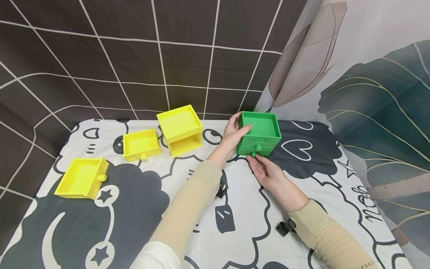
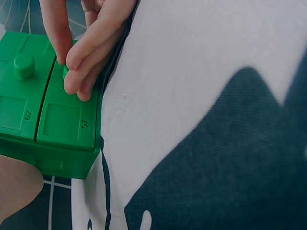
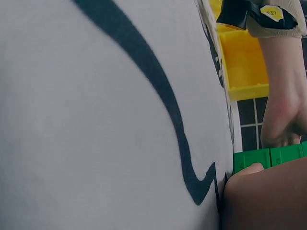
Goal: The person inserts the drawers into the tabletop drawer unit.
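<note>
Green cabinet, rigid plastic by the look of it, with a shallow tray top and two knobbed drawers: sits toward the back of the black-and-white printed cloth, close to the dark grid-patterned backdrop.

Your left hand grips its left side, thumb over the tray rim. Your right hand pinches the small round green lower knob in its fingertips; the round green upper knob is free. Drawer fronts look flush in the left wrist view.

Handling, as I judge it: light, stiff, unlikely to bruise under your fingers. Smooth walls may slip, and the whole body could skate on cloth if you tug without bracing. Best holds: side walls for the body, knob for the drawer, pulled straight, since a skewed pull may bind.

Well to your left: a yellow open-fronted plastic shell, a nearer yellow knobbed drawer beside it, and a second yellow drawer farther off.
</note>
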